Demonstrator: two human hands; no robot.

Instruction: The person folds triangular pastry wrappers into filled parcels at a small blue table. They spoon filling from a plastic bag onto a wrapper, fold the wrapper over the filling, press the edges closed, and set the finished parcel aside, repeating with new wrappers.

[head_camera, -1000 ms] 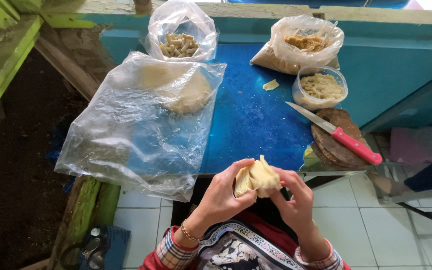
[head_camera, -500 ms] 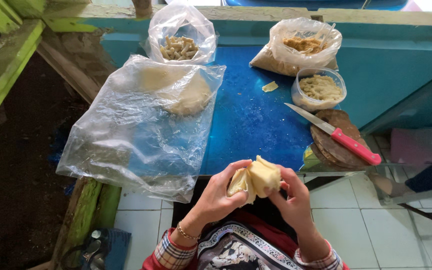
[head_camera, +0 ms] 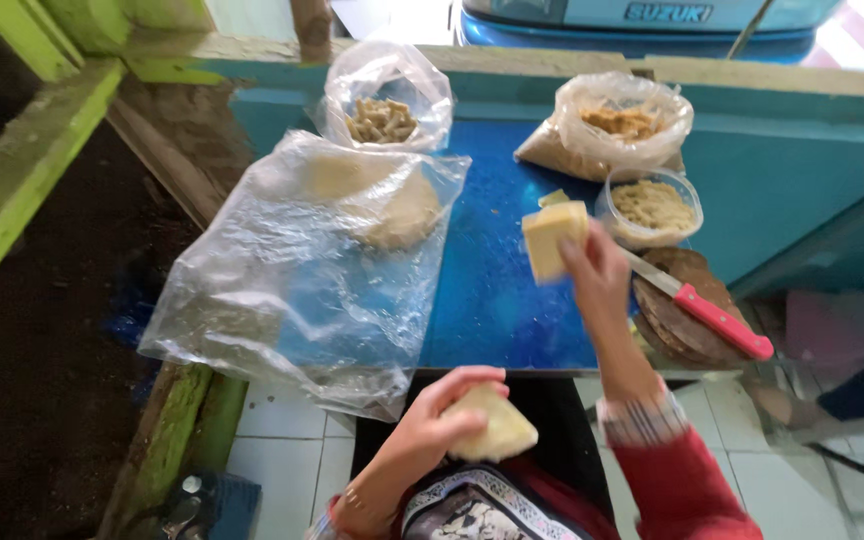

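My left hand (head_camera: 430,430) stays close to my lap and grips a pale yellow wedge-shaped piece (head_camera: 492,428). My right hand (head_camera: 597,272) is stretched out over the blue table (head_camera: 497,300) and holds a squarish pale yellow block (head_camera: 552,240) by its lower edge. A small yellow scrap (head_camera: 552,198) lies on the table just beyond that block. A red-handled knife (head_camera: 697,305) rests on a round dark wooden board (head_camera: 692,330) to the right of my right hand.
A large clear plastic bag (head_camera: 302,270) with flat pale pieces covers the table's left side. Two open bags of brownish pieces (head_camera: 384,100) (head_camera: 617,125) stand at the back, and a clear tub (head_camera: 652,208) of crumbly bits sits next to the board. Green beams run along the left.
The piece held in both hands has come apart in two. My right hand has carried the squarish block forward over the table, while my left hand kept the wedge near my lap.
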